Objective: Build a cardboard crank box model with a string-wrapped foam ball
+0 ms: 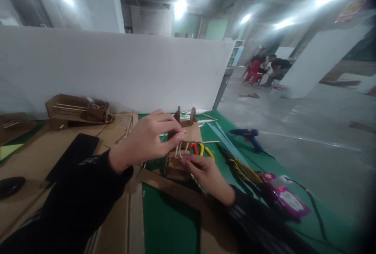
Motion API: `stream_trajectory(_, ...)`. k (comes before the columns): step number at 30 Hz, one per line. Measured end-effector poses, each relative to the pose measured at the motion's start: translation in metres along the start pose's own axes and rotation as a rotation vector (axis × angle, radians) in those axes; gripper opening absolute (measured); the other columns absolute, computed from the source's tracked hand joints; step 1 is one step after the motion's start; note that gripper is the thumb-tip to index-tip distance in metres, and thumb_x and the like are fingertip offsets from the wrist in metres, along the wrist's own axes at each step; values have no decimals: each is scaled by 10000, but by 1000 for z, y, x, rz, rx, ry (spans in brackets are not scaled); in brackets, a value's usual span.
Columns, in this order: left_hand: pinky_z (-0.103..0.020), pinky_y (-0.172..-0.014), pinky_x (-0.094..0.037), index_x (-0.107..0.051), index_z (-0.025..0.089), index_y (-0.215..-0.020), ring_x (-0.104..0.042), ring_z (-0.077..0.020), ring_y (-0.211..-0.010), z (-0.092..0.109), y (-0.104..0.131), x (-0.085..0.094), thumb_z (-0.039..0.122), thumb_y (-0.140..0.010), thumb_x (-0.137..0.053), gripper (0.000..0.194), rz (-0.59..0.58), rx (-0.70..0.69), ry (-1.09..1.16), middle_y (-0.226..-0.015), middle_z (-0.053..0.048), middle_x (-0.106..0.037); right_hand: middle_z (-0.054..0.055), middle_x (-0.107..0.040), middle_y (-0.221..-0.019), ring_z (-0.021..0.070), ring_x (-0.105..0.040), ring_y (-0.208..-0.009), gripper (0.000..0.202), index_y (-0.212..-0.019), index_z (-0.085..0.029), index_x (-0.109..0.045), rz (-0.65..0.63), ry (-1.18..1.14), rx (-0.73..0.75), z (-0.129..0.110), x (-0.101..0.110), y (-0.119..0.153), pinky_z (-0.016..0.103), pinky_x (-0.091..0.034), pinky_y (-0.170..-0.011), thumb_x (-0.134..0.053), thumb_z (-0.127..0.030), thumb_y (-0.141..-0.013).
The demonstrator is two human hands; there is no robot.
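Observation:
A small cardboard model with two upright tabs and thin wooden sticks stands in front of me on the table. My left hand is over its left side, thumb and fingertips pinched together at the upper cardboard panel. What lies between those fingertips is hidden. Lower down, my right hand pinches the end of a thin white string, which curves up along the sticks beneath the panel. Red-and-yellow handles show just behind my right hand.
To the right lie pliers, clear glue sticks, a blue glue gun and a purple power strip. At left are a black phone, a mouse and another cardboard model. A white partition stands behind.

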State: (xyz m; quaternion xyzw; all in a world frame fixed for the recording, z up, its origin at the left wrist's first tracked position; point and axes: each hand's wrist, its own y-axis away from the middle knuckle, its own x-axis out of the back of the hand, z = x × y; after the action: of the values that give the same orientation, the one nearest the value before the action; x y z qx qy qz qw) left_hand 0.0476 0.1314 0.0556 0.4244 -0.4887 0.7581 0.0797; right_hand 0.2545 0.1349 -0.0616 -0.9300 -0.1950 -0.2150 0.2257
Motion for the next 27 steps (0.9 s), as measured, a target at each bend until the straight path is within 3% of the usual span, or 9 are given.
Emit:
stream_trajectory(5, -335, -820, -470, -693, 161, -850, -591, -183, -869, 0, 0, 1, 235, -901, -571, 150, -6, 4, -2, -878, -41, -708, 36, -754, -886, 166, -677, -749, 286, -1070, -187, -728, -16, 66, 2, 0, -1, 2, 232, -520, -636, -521, -342, -948)
stream_trajectory(9, -332, -825, -471, -691, 164, -851, -594, -181, -874, 0, 1, 1, 234, -898, -575, 143, -4, 4, 3, -881, -40, -710, 10, -699, -687, 119, -566, -533, 273, -1032, -160, -708, 11, 160, 34, -4, 4, 7, 207, -414, -485, -501, -317, -946)
stream_trajectory(13, -332, -829, -469, -689, 165, -856, -592, -180, -879, 0, 1, 2, 233, -900, -573, 141, -6, 7, 6, -883, -38, -711, -11, -618, -573, 111, -491, -465, 222, -952, -143, -661, 73, 249, 81, -8, 8, 12, 226, -369, -473, -488, -281, -933)
stream_trajectory(17, -329, -831, -467, -688, 161, -861, -592, -179, -887, 0, 1, 2, 238, -900, -576, 141, -9, 6, 4, -893, -39, -711, 21, -677, -664, 128, -583, -542, 168, -914, -161, -645, 41, 306, 151, -9, 10, 14, 233, -427, -541, -496, -239, -911)
stream_trajectory(22, -328, -831, -467, -687, 162, -857, -592, -176, -880, -1, 1, 1, 236, -900, -575, 141, 1, 0, 8, -889, -38, -711, 60, -753, -926, 157, -692, -738, 250, -1108, -211, -667, -25, 379, 232, -8, 6, 14, 246, -477, -676, -510, -205, -914)
stream_trajectory(27, -330, -823, -468, -685, 164, -856, -592, -179, -874, 0, 0, 0, 230, -900, -569, 141, 3, 0, 0, -883, -39, -709, 51, -761, -905, 165, -695, -682, 335, -1251, -234, -625, -51, 616, 290, -8, 3, 11, 251, -449, -593, -500, -257, -942)
